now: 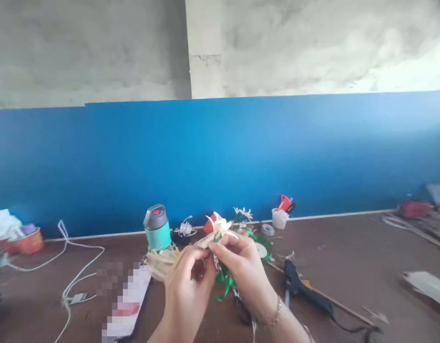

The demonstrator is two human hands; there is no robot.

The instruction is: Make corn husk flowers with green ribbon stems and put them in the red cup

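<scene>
A white artificial flower (222, 226) with thin pointed petals is held up above the table between both hands. My left hand (187, 288) is closed, thumb and fingertips pinched at the flower's base. My right hand (246, 269) pinches the same spot from the other side, its thumb against the green part below the petals. Fingers hide most of the stem. Green ribbon (225, 287) hangs in loops beneath the hands. Pale dried husk strips (160, 263) lie behind my left hand. Dark-handled scissors (241, 308) show partly under my right wrist.
A black glue gun (305, 288) and a thin stick lie at right. Behind stand a turquoise flask (158, 233), a green ribbon spool (268, 252), a tape roll (267, 230) and a white cup (280, 219). White cables (71, 286) cross the left side. A blue wall panel (205, 157) borders the table.
</scene>
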